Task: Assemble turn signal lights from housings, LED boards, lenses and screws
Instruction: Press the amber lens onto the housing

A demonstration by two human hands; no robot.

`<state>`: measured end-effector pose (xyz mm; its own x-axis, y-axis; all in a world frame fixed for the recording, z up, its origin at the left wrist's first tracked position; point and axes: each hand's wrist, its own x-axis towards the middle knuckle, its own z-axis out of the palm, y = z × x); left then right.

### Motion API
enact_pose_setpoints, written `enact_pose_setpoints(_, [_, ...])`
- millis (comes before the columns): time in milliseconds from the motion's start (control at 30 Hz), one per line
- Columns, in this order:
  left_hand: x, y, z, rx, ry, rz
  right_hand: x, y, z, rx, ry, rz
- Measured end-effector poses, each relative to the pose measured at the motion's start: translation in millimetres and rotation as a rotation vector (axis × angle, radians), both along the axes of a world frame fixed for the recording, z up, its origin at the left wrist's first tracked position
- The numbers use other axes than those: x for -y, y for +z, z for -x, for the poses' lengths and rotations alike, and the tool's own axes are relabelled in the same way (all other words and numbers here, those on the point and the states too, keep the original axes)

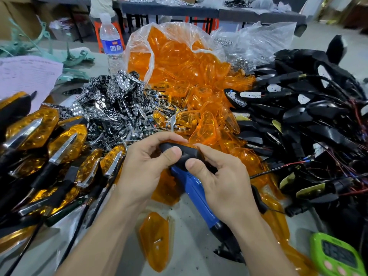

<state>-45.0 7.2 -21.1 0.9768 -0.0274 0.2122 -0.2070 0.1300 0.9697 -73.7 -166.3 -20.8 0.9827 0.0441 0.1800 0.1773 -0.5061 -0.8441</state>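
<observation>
My left hand and my right hand both grip one black turn signal housing over the middle of the table, thumbs pressed on its back; an orange lens edge shows along its far side. Under my hands lies a blue electric screwdriver. A heap of orange lenses spills from a clear bag behind. Chrome reflector parts are piled at centre left. Black housings with wires fill the right. Finished lights with orange lenses lie at left.
A single orange lens lies on the table near me. A green timer sits at bottom right. A water bottle stands at the back, pink papers at far left, other tables behind.
</observation>
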Motion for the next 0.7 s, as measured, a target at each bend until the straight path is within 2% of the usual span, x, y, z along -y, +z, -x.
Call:
enact_pose_setpoints(167, [4, 2, 4, 0.025, -0.008, -0.061, -2, 2, 0, 0.044, -0.006, 0.078])
enact_pose_setpoints(333, [10, 6, 7, 0.01, -0.016, 0.019, -7, 2, 1, -0.004, 0.118, -0.117])
enact_pose_setpoints(433, [20, 6, 11, 0.073, 0.088, 0.083, -12, 3, 2, -0.03, 0.183, -0.206])
enact_pose_setpoints(533, [24, 3, 11, 0.136, 0.178, 0.109, -14, 3, 3, -0.042, 0.218, -0.238])
enact_pose_setpoints(700, [25, 2, 9, 0.14, 0.196, 0.145, -16, 3, 3, -0.02, 0.207, -0.216])
